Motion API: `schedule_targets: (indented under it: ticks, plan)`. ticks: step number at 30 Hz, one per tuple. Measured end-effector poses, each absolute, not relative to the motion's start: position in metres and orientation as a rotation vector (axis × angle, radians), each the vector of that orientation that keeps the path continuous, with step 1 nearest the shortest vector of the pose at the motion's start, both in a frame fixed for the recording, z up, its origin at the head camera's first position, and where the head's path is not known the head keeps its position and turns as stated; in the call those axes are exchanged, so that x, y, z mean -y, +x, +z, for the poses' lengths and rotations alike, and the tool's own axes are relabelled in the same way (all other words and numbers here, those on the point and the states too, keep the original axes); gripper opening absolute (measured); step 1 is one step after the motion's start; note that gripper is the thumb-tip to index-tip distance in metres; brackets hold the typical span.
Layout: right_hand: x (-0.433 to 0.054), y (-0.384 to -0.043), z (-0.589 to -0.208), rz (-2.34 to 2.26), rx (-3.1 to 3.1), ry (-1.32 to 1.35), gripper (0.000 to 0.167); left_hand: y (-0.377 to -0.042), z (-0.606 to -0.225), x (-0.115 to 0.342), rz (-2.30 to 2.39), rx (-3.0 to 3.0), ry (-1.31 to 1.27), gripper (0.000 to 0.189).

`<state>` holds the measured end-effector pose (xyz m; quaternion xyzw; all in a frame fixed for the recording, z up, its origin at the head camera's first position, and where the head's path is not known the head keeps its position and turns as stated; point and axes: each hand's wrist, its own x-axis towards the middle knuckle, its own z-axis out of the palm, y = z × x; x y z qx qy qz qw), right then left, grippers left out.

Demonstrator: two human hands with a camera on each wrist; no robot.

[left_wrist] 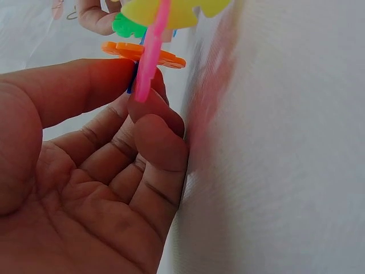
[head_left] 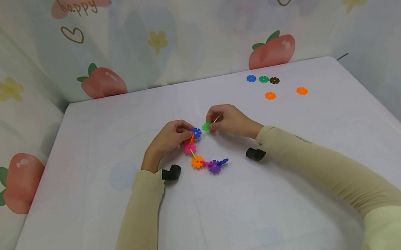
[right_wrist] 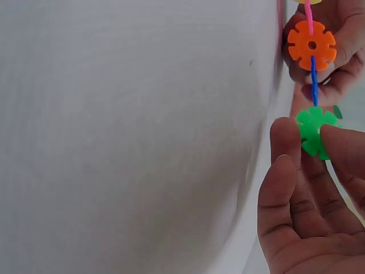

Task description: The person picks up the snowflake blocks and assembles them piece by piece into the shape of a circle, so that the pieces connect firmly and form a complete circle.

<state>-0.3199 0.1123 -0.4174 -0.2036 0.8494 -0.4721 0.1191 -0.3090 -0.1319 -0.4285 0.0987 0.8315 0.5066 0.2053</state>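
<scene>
- Left hand (head_left: 172, 139): yours, thumb and forefinger closed in a pinch on the dark blue disc, the other fingers loosely curled.
- Dark blue disc (head_left: 196, 133): at your left fingertips, on the side facing your right hand; the upper end of a chain.
- Chain (head_left: 189, 148): notched discs slotted together, hanging from your left pinch; it runs from those fingertips towards you, then bends to your right.
- Chain, in order after the dark blue: orange disc (left_wrist: 122, 50), pink disc (left_wrist: 149, 63), yellow disc (left_wrist: 182, 11), second orange disc (head_left: 197, 162), second pink disc (head_left: 206, 163), purple disc (head_left: 214, 166), and a blue end disc (head_left: 223, 162) seen edge-on.
- Right hand (head_left: 233, 118): yours, thumb and fingertips nearly together, pinching a green disc.
- Green disc (right_wrist: 311, 134): at your right fingertips, on the side towards your left hand; just beside the dark blue disc, a narrow gap between them in the head view.
- Thin pale edge (head_left: 217, 119): between your right fingers; too small to identify.
- Loose discs, far right of the table (head_left: 292, 206), well apart from your hands: one blue (head_left: 251, 78), one green (head_left: 263, 79), one brown (head_left: 274, 80), two orange (head_left: 270, 96).
</scene>
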Motion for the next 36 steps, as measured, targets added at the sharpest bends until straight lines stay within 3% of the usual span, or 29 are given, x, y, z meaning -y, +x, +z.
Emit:
schedule_targets:
  ticks: [16,36]
  plan:
    - [-0.108,-0.314,-0.421,-1.326,-2.519,-0.679,0.009,-0.310,-0.432,0.129,1.410,-2.307,0.273,0.022]
    - [-0.094,-0.323,-0.420,-1.123,-2.645,-1.062,0.010,-0.310,-0.432,0.135,1.442,-2.309,0.286,0.016]
